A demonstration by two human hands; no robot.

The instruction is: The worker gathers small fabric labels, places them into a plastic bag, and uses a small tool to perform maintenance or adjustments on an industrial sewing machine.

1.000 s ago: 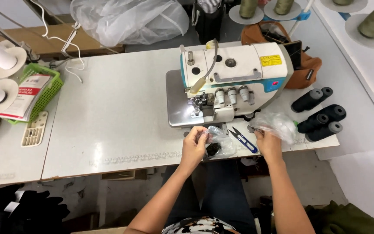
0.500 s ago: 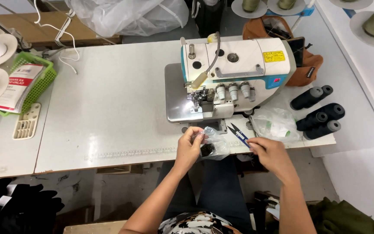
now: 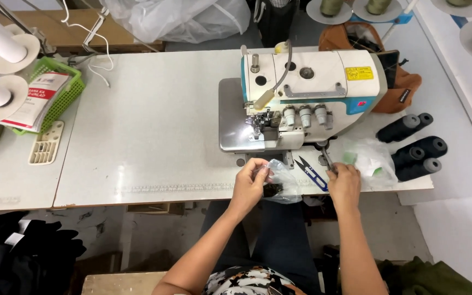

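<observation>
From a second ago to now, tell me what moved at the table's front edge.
The right hand left the clear bag with green bits at the right and came in to the tweezers beside the blue thread snips; whether its fingers grip them is unclear. The left hand kept pinching the small clear bag. Sewing machine and black thread cones stayed put.

Both bare forearms reach forward from the bottom of the view, well apart at the elbows and closer at the hands. The left hand point(image 3: 251, 183) is raised slightly, its fingers point(image 3: 261, 169) curled and pinched together. The right hand point(image 3: 344, 183) lies palm down, its fingers point(image 3: 338, 169) bent and closed at the tips.
</observation>
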